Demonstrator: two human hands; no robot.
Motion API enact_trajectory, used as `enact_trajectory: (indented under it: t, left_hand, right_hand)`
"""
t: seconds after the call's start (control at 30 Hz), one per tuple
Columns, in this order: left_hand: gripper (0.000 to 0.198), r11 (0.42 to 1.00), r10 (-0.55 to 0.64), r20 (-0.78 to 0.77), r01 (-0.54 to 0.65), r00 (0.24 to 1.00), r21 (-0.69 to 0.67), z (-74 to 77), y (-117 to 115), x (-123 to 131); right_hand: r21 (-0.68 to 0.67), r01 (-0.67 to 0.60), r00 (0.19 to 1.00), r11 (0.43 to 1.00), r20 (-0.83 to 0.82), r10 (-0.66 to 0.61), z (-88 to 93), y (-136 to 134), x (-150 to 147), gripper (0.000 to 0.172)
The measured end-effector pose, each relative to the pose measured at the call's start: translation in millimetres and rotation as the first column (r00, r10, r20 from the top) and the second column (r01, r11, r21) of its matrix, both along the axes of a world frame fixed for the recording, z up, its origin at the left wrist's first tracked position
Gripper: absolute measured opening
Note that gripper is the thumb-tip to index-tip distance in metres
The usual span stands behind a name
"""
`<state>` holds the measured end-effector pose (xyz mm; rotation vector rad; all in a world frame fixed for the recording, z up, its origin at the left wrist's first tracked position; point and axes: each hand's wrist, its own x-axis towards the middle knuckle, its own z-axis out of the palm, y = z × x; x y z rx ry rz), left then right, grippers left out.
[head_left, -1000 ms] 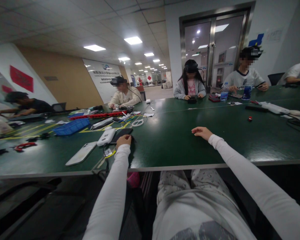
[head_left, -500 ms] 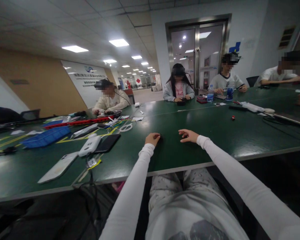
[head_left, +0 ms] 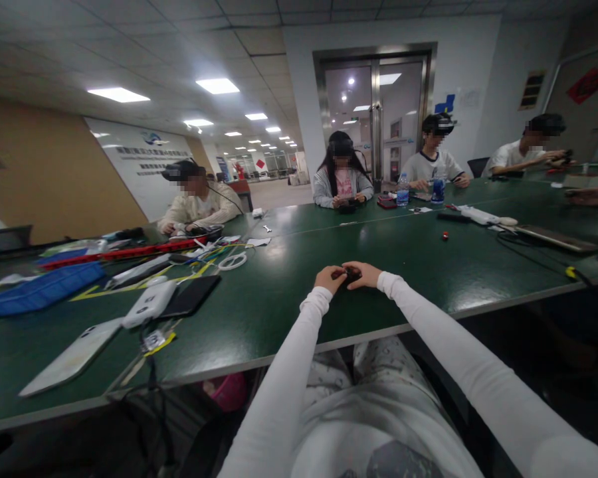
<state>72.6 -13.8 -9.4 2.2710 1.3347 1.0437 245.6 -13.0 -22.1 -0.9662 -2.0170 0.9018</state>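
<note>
Over the green table (head_left: 279, 312) my left hand (head_left: 329, 279) and my right hand (head_left: 365, 274) are close together. Between their fingers is a small dark object (head_left: 349, 272) with a reddish tint; most of it is covered, and its kind cannot be made out. My left fingers are curled on its left side. From the right, my right thumb and fingers close around it.
To the left lie a white phone (head_left: 72, 355), a white device (head_left: 149, 302), a black flat case (head_left: 192, 295), cables and a blue basket (head_left: 42, 289). A small red item (head_left: 445, 236) sits to the right. Several people sit around the table.
My hands were apart and have come together; the right, open before, is now closed on the small dark object with the left. The view has turned slightly right.
</note>
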Motion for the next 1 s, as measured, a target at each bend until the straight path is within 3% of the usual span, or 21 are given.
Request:
enact_trajectory:
  t: [0.33, 0.5, 0.57, 0.67, 0.87, 0.93, 1.0]
  left_hand:
    - [0.019, 1.000, -0.027, 0.013, 0.027, 1.000, 0.010, -1.6, 0.6, 0.4]
    - [0.017, 0.999, 0.017, 0.177, -0.010, 0.984, -0.043, 1.2, 2.6, -2.4]
    - [0.021, 0.995, 0.071, 0.322, -0.044, 0.944, -0.092, 3.2, 5.2, -5.5]
    - [0.030, 0.973, 0.191, 0.536, -0.087, 0.822, -0.215, 4.3, 11.2, -12.7]
    - [0.036, 0.932, 0.336, 0.739, -0.096, 0.583, -0.348, 3.0, 21.6, -26.0]
    - [0.035, 0.935, 0.323, 0.749, -0.070, 0.578, -0.348, 4.3, 19.5, -24.8]
    - [0.033, 0.948, 0.247, 0.706, -0.014, 0.664, -0.319, 5.9, 13.9, -19.8]
  right_hand:
    - [-0.008, 0.016, 1.000, 1.000, 0.015, -0.016, -1.5, 1.2, 0.4, 0.078]
    - [-0.028, 0.031, 0.999, 0.999, 0.013, -0.031, 0.9, -2.0, -1.3, 0.079]
    - [-0.039, 0.029, 1.000, 0.999, 0.007, -0.029, 2.8, -4.0, -2.1, 0.080]
    - [-0.042, 0.036, 0.999, 0.998, 0.014, -0.035, 5.1, -6.1, -2.3, 0.080]
    - [-0.046, 0.037, 0.999, 0.998, 0.022, -0.036, 4.9, -6.3, -0.7, 0.079]
    - [-0.041, 0.033, 0.999, 0.999, 0.018, -0.032, 4.6, -6.2, -0.8, 0.079]
    - [-0.049, 0.019, 1.000, 0.999, -0.001, -0.019, 4.6, -5.8, -1.6, 0.079]
